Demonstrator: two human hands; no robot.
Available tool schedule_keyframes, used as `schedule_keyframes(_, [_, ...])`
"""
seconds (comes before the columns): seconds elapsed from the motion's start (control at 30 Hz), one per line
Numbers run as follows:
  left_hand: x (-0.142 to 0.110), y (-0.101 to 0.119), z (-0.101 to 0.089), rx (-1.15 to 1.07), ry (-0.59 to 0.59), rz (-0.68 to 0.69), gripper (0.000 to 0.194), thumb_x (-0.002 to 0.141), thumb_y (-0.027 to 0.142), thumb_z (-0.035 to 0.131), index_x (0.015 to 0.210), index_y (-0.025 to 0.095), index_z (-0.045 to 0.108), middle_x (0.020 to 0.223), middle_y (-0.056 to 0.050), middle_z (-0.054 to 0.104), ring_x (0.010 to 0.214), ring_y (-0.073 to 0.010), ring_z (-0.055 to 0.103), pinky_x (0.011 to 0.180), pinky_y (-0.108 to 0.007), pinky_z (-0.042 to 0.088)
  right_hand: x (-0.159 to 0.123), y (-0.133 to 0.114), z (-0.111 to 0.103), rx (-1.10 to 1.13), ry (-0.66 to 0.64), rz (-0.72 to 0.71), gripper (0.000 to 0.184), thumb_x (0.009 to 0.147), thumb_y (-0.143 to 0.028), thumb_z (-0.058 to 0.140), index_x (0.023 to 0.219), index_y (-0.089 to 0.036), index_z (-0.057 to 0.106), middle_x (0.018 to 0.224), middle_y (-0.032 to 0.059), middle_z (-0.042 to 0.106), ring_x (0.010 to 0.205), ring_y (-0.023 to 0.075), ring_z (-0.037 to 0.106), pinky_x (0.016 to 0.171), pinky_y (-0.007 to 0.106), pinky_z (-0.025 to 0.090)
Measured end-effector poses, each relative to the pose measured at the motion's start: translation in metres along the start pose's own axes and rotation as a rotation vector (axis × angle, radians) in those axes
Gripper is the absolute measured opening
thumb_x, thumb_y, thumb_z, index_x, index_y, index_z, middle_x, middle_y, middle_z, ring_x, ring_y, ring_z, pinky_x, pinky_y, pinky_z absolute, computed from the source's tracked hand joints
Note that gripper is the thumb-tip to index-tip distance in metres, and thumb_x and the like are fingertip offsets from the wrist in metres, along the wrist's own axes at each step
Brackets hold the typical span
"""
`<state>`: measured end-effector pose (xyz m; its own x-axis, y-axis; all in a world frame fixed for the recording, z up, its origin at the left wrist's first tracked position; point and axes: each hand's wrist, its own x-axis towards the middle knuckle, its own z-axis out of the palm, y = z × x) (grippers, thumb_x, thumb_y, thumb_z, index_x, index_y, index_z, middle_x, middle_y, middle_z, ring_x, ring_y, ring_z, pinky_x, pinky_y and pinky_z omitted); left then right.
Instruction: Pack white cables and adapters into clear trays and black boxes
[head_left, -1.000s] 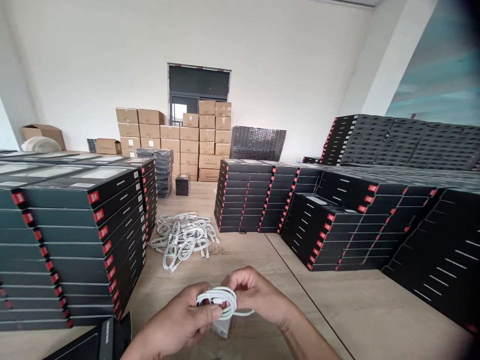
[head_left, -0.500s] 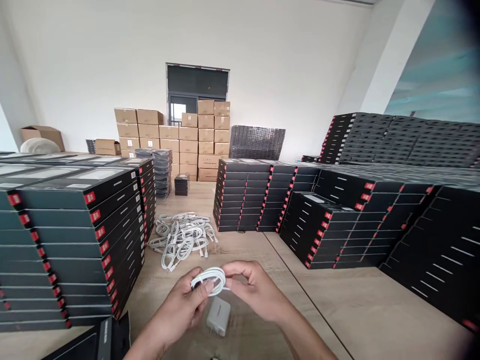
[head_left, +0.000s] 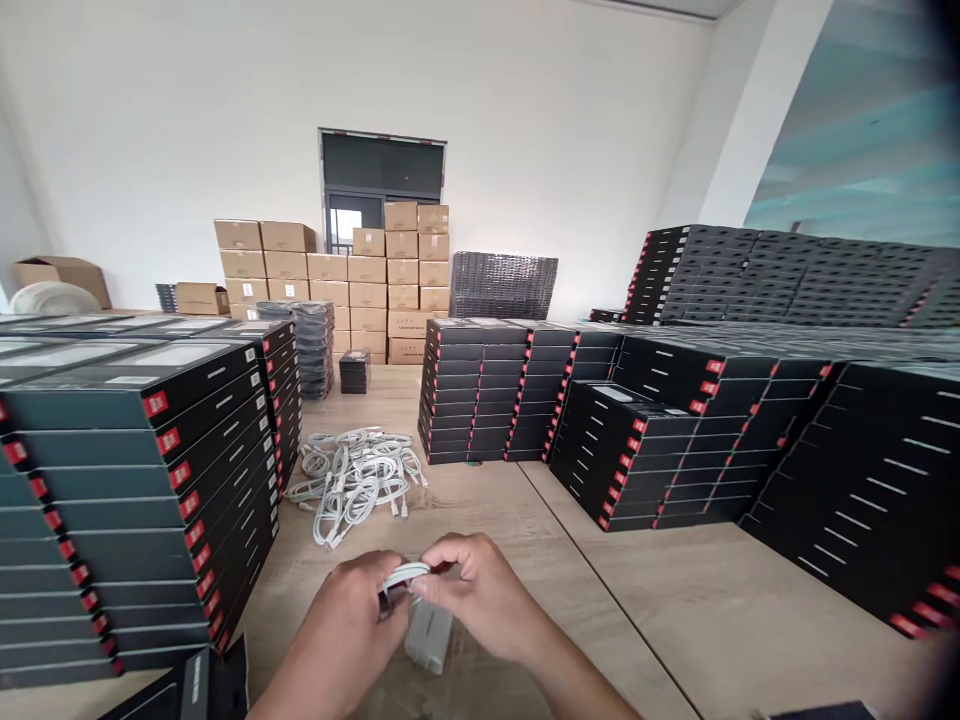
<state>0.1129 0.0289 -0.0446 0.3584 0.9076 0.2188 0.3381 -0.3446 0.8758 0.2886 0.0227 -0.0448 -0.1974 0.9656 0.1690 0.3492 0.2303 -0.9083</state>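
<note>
Both my hands meet low in the middle of the view over a wooden table [head_left: 675,600]. My left hand [head_left: 352,625] and my right hand [head_left: 469,595] are closed around a small coil of white cable [head_left: 403,576], which shows only as a few loops between the fingers. Just under the hands a light grey charger block [head_left: 429,632] lies on the table, partly covered by my right hand. A loose heap of similar coiled white cables [head_left: 352,478] lies further back on the table.
Tall stacks of flat black boxes with red tabs stand at the left [head_left: 142,490] and across the right [head_left: 675,440]. Brown cartons [head_left: 360,275] are piled against the far wall beside dark trays [head_left: 502,285]. An open black box [head_left: 187,690] sits at the bottom left.
My hands have drawn closer together and lower, pressing the cable coil flatter so that less of it shows. The view has shifted slightly to the right.
</note>
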Motion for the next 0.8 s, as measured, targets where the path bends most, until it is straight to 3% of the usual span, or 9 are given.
schedule_keyframes(0.17, [0.0, -0.006, 0.001, 0.09, 0.03, -0.008, 0.007, 0.072, 0.017, 0.058, 0.067, 0.022, 0.056, 0.058, 0.001, 0.055, 0.054, -0.0149, 0.043, 0.057, -0.026, 0.025, 0.006, 0.002, 0.007, 0.149, 0.095, 0.036, 0.016, 0.066, -0.023, 0.076, 0.08, -0.017, 0.073, 0.07, -0.0003, 0.068, 0.065, 0.0148, 0.057, 0.06, 0.024, 0.044])
schedule_keyframes(0.23, [0.001, -0.011, 0.002, 0.03, 0.023, -0.031, 0.006, 0.076, 0.021, 0.056, 0.072, 0.023, 0.052, 0.056, 0.003, 0.052, 0.051, -0.0143, 0.044, 0.054, -0.025, 0.025, 0.008, 0.002, 0.003, 0.204, 0.126, 0.044, 0.021, 0.063, -0.026, 0.08, 0.081, -0.017, 0.072, 0.072, 0.0005, 0.068, 0.066, 0.0156, 0.059, 0.062, 0.025, 0.046])
schedule_keyframes(0.43, [0.002, -0.017, 0.006, -0.262, -0.013, -0.134, 0.015, 0.09, 0.038, 0.042, 0.088, 0.023, 0.045, 0.066, 0.003, 0.054, 0.05, -0.0131, 0.048, 0.05, -0.024, 0.036, 0.007, 0.001, -0.011, 0.546, 0.079, 0.041, 0.031, 0.075, -0.044, 0.074, 0.088, -0.017, 0.069, 0.088, 0.0075, 0.072, 0.076, 0.0185, 0.066, 0.062, 0.027, 0.048])
schedule_keyframes(0.6, [-0.001, -0.012, 0.014, -0.306, -0.082, -0.178, 0.021, 0.09, 0.041, 0.041, 0.091, 0.021, 0.049, 0.071, 0.002, 0.054, 0.056, -0.0131, 0.048, 0.052, -0.024, 0.041, 0.01, 0.006, -0.002, 0.433, 0.171, 0.001, 0.034, 0.076, -0.047, 0.073, 0.09, -0.017, 0.069, 0.079, 0.0043, 0.07, 0.067, 0.0162, 0.062, 0.053, 0.024, 0.042])
schedule_keyframes(0.8, [-0.002, -0.008, 0.022, -0.307, -0.149, -0.116, 0.022, 0.091, 0.041, 0.041, 0.091, 0.021, 0.05, 0.071, 0.002, 0.054, 0.057, -0.0119, 0.047, 0.055, -0.024, 0.041, 0.012, 0.01, 0.002, 0.3, 0.234, 0.013, 0.024, 0.082, -0.035, 0.062, 0.098, -0.018, 0.067, 0.063, -0.0019, 0.061, 0.053, 0.012, 0.051, 0.047, 0.022, 0.036])
